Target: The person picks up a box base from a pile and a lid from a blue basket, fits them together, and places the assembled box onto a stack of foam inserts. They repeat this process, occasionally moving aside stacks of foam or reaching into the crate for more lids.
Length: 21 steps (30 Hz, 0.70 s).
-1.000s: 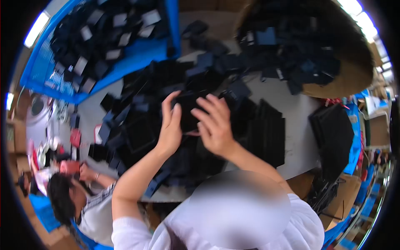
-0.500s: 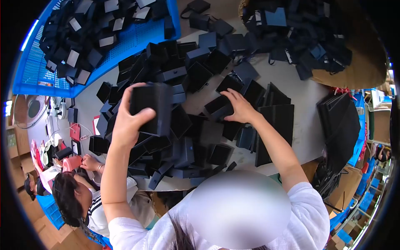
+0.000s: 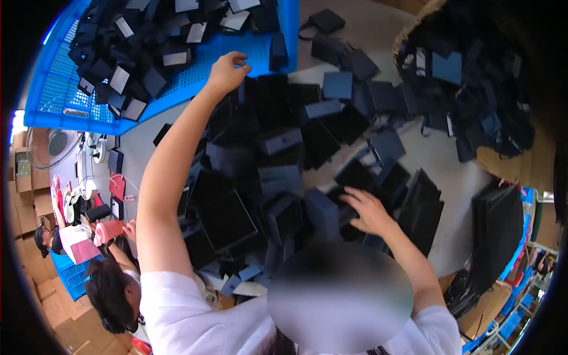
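My left hand (image 3: 228, 72) is over the front rim of a blue plastic crate (image 3: 290, 35), its fingers loosely bent and apart, with nothing seen in them. Many dark boxes and lids lie inside the crate. Over the heap of open black boxes (image 3: 226, 220) on the table, my right hand (image 3: 371, 214) has its fingers spread and holds nothing. Just left of its fingertips stands a dark blue box (image 3: 322, 214); black boxes lie under and beyond the fingers.
At the back right, a large container (image 3: 503, 163) holds more dark boxes. Flat black pieces (image 3: 496, 228) are stacked at the right edge. A fan (image 3: 54, 145) and a red item (image 3: 117, 186) are at the left. A co-worker (image 3: 109, 293) sits at the lower left.
My left hand has moved up and away to the crate, and the black box it held is no longer in it. My right hand stays low over the heap, fingers still spread. The view has shifted.
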Available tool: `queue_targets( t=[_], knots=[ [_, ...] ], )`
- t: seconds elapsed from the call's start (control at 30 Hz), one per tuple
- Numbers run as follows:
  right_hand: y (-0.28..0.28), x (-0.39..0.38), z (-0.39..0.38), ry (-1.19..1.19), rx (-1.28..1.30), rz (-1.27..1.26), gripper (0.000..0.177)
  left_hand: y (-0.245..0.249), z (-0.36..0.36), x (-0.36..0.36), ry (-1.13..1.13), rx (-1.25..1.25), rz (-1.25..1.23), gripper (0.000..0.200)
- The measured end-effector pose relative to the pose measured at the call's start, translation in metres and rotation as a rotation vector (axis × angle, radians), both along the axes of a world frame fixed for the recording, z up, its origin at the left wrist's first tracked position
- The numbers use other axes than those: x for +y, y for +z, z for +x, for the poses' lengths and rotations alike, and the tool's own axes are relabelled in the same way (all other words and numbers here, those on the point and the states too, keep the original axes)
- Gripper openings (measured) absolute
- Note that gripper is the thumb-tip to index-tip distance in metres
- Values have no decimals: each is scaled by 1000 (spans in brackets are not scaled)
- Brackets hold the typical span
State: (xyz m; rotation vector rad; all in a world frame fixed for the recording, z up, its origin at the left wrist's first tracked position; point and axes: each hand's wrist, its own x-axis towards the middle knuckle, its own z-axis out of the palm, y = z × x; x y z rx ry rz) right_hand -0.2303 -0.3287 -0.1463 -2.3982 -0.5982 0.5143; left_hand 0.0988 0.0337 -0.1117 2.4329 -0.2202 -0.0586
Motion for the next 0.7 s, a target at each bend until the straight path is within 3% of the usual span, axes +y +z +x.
queue_targets(
  t=[0.1,0.17,0.3,0.43,0.5,0.57,0.6,0.63,0.7],
  knots=[
    [8,0,2,-140,7,112,64,-36,64,-24,119,-82,78,49],
    [12,3,1,-270,66,124,58,-32,75,-58,411,349,-365,44],
    [0,6,-6,-447,2,182,50,-54,64,-92,372,432,-584,28],
    [21,11,0,-575,-26,250,32,-47,26,-66,149,112,-378,19],
    [35,10,2,-663,57,322,30,-14,-6,-38,-289,-398,86,20],
    [45,6,1,-664,60,325,31,41,-32,-16,-608,138,314,19],
    [48,5,1,-644,33,340,31,63,-39,-5,-808,241,325,26],
    [49,4,1,-623,7,352,31,89,-50,-6,-705,528,250,32],
    [48,3,1,-630,-3,351,31,101,-44,-3,-570,613,123,32]
  ],
)
